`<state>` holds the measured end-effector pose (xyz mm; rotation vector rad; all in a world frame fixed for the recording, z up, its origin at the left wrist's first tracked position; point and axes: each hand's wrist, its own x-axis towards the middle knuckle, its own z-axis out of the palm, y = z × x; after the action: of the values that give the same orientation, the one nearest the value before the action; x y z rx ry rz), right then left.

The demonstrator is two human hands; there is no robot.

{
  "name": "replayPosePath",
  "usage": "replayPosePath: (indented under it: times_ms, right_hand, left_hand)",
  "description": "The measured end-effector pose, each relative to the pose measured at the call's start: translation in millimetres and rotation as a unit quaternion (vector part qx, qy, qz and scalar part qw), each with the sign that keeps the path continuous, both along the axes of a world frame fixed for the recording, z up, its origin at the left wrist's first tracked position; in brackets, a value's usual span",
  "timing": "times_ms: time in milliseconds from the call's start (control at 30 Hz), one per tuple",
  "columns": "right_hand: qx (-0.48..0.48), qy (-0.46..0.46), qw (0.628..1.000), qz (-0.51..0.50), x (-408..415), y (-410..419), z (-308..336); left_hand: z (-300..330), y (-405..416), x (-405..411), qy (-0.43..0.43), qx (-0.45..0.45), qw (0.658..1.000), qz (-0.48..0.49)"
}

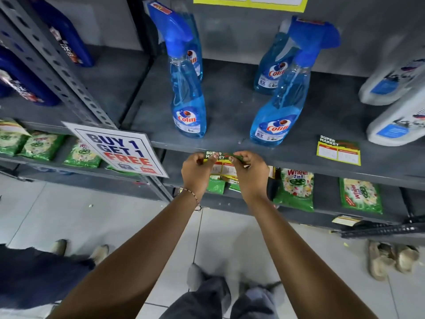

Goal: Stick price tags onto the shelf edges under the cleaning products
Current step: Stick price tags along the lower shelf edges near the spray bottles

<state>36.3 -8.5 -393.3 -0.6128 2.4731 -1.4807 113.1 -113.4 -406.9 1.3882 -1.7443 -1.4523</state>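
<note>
So the price tag [222, 162] is sitting right at the front shelf edge [299, 165], just below the left Colin spray bottle [189, 104]. Both hands are pinching it: left hand [197, 172] on its left end, right hand [249, 173] on its top right corner. A second tag [338, 153] is lying flat on the shelf further right, near the white jugs [395, 125]. The spray bottles are holding blue liquid, and green Wheel packets [295, 189] are filling the shelf underneath.
</note>
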Motion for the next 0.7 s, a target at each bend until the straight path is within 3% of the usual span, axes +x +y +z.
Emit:
replayPosePath:
  times_ms: [333,433,567,700]
  right_hand:
    - [0.048,0.041,0.993,-0.101,0,8,0]
    - [0.025,0.06,0.989,-0.131,-3,20,-4]
    - [-0.035,0.051,0.988,-0.139,-19,46,3]
    - [-0.065,0.017,0.987,-0.144,-51,81,26]
  left_hand:
    - [1,-3,2,-0.031,-0.006,0.998,0.06]
    - [7,8,5,0.003,-0.066,0.995,0.068]
    - [32,51,-8,0.1,-0.21,0.971,-0.055]
    - [52,95,-56,0.121,-0.175,0.959,-0.189]
